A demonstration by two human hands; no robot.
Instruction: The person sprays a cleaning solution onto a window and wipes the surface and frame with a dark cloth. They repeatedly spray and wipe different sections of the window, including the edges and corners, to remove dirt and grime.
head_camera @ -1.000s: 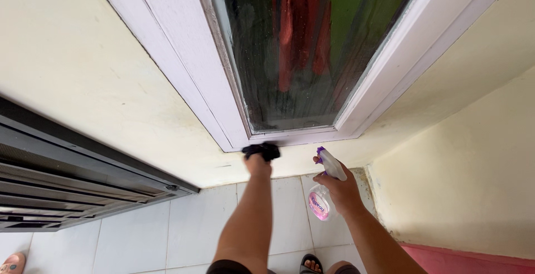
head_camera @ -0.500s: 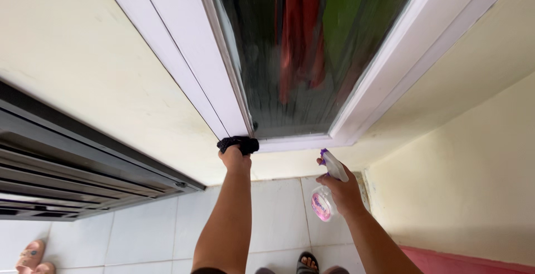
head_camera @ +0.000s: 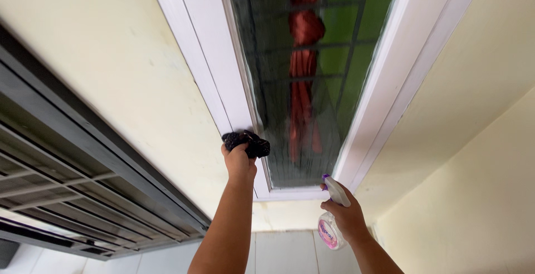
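We look down and forward at 2 bare arms reaching toward a tall, narrow window set in a cream wall [head_camera: 139, 73]. The left hand [head_camera: 238, 161], just left of the frame's centre, is closed in a fist around a black cloth [head_camera: 247, 142]. The cloth bunches out above and to the right of the knuckles and presses against the white window frame [head_camera: 206, 68] where its inner edge meets the glass pane [head_camera: 312, 84]. The cloth lies partly on the frame and partly on the lower left of the glass.

The right hand [head_camera: 348, 218], lower and right of centre, is wrapped around the neck of a clear spray bottle [head_camera: 330, 230] with a pink label. The bottle's white and purple nozzle [head_camera: 336, 189] sticks up above the fingers, just below the bottom right corner of the window frame. The bottle body hangs below and left of the hand. We cannot tell whether the bottle touches the wall.

Through the glass, in the upper centre of the frame, we see a red cloth hanging against green. A dark grey metal grille [head_camera: 67, 196] fills the lower left. Pale floor tiles [head_camera: 284, 254] show at the bottom, between the arms.
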